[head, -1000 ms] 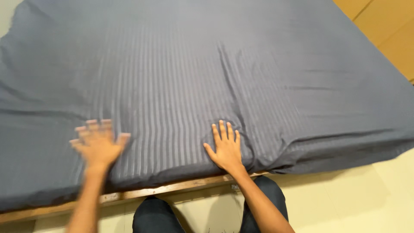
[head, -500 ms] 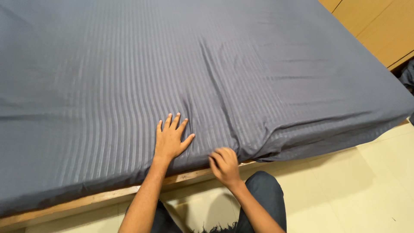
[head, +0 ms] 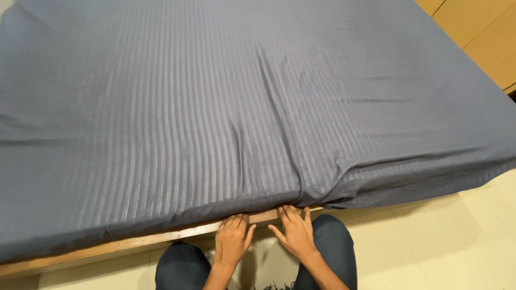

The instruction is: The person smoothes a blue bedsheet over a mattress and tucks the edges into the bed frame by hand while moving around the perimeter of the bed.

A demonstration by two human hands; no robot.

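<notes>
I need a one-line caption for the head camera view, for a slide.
Both hands, left hand and right hand, reach under the edge of a grey striped bedsheet at the wooden bed frame.

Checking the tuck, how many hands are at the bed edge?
2: left hand and right hand side by side, fingertips at the sheet hem over the wooden frame.
</notes>
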